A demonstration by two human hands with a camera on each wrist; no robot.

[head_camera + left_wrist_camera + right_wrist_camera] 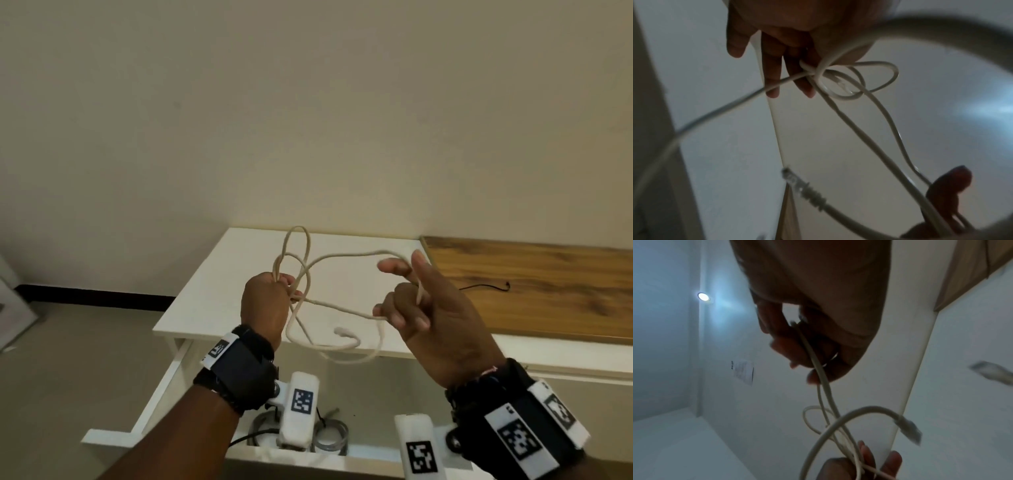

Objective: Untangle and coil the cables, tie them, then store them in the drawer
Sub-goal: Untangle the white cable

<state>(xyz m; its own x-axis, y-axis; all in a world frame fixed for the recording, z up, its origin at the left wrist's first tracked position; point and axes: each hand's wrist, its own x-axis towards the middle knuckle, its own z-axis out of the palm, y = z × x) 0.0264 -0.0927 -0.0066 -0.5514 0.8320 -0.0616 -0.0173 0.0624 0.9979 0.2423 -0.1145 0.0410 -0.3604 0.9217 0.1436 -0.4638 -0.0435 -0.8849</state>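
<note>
A: Where is the cable?

B: The cream network cable [337, 255] hangs in the air between both hands, above the white table [212, 291] and in front of the open drawer [164, 387]; it is still in loose, crossing loops, not coiled.

A: And the left hand?

B: The left hand [265, 303] is clenched around a bunch of strands where they cross; two loops rise above the fist, others sag below it; in the left wrist view the cable wraps around itself just at the fingers [772, 76].

A: The right?

B: The right hand [430, 308] is raised, palm toward the person; the thumb and forefinger stand out straight, with a strand running behind them, while the lower fingers curl onto another strand that leads back to the left fist; so it grasps the cable too.

A: Any plug visible?

B: Yes; one clear plug [340, 331] dangles at a free end below the hands; the left wrist view shows it with its ribbed boot [813, 194]; the right wrist view shows it too [908, 428].

A: What else is around?

B: Coiled cables [330, 437] lie in the drawer, partly hidden by the wrist cameras; a thin black wire [486, 286] lies on the wooden tabletop [548, 274] to the right, which touches the white table; a beige wall [308, 120] stands behind.
</note>
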